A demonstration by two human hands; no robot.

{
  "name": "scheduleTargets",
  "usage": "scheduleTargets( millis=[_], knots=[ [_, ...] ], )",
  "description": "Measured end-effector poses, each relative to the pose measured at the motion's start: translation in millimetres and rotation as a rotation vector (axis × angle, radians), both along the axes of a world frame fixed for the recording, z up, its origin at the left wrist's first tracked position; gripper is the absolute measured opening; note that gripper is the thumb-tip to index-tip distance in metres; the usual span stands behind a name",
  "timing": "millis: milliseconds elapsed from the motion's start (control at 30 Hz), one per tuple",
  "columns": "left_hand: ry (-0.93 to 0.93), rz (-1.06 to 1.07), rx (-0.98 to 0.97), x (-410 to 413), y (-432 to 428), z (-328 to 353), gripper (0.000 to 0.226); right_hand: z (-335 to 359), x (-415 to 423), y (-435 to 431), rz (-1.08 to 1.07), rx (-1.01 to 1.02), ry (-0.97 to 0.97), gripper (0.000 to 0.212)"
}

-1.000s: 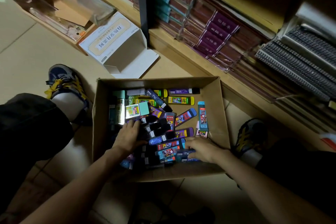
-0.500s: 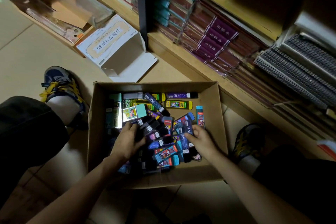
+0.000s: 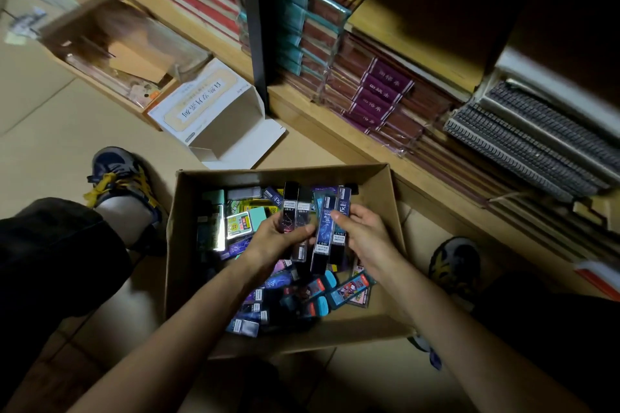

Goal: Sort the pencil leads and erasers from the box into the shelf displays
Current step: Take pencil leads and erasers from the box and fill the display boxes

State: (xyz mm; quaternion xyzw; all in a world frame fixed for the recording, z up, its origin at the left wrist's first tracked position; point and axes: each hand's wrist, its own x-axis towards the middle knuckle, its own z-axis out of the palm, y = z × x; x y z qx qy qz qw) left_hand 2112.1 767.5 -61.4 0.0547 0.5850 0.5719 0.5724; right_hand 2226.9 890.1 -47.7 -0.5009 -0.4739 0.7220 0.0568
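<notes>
The left hand point(image 3: 275, 240) curls fingers and thumb round 2 slim black plastic lead cases point(image 3: 298, 211), held upright. The right hand point(image 3: 367, 238) pinches a few blue printed lead cases point(image 3: 327, 228) just beside them, edges touching. The labels face up, probably so that like types can be read and bundled before shelving.

Below and nearer than both hands lies a jumble of loose coloured packs point(image 3: 349, 290), unsorted on the floor of the brown cardboard box point(image 3: 379, 191). To the left of the left hand sits a mint-green eraser block point(image 3: 258, 216).

Beyond the box on the left, an opened white paper carton point(image 3: 214, 111) lies on the floor. Beyond the right hand runs the wooden shelf point(image 3: 335, 124), stacked with purple-banded notebooks point(image 3: 379, 90). The box sits close to it, which should make for short reaches.
</notes>
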Motion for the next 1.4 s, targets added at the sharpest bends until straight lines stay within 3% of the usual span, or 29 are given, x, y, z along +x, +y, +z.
scheduleTargets(
  millis=[267, 333, 533, 667, 800, 967, 1033, 1100, 1400],
  knots=[
    [0.068, 0.073, 0.017, 15.4, 14.7, 47.7, 0.019, 51.3, 9.2, 6.1, 0.029, 0.061, 0.082, 0.020],
    [0.064, 0.064, 0.005, 20.2, 16.7, 58.7, 0.020, 64.6, 11.0, 5.7, 0.027, 0.075, 0.108, 0.029],
    [0.030, -0.066, 0.114, 41.0, 20.6, 92.3, 0.043, 106.7, 13.5, -1.3, 0.004, 0.151, 0.135, 0.030],
    [0.155, -0.047, 0.162, 49.8, 19.7, 108.6, 0.056, 134.2, 17.5, -4.4, 0.018, 0.211, 0.180, 0.010],
    [0.171, 0.023, 0.217, 51.6, 23.2, 125.6, 0.058, 154.5, 18.9, -4.5, 0.035, 0.285, 0.212, 0.010],
    [0.175, 0.040, 0.336, 46.8, 27.7, 160.0, 0.046, 185.6, 19.4, -3.8, 0.054, 0.469, 0.277, 0.007],
    [0.153, 0.043, 0.377, 44.5, 31.6, 175.7, 0.042, 198.5, 19.4, -2.3, 0.047, 0.521, 0.288, 0.015],
    [0.138, 0.031, 0.382, 41.4, 34.0, 191.9, 0.043, 211.7, 19.1, 0.6, 0.045, 0.520, 0.302, 0.029],
    [0.239, -0.004, 0.431, 16.1, 48.8, 257.5, 0.033, 275.3, 11.4, 25.1, 0.040, 0.543, 0.411, 0.021]
  ],
)
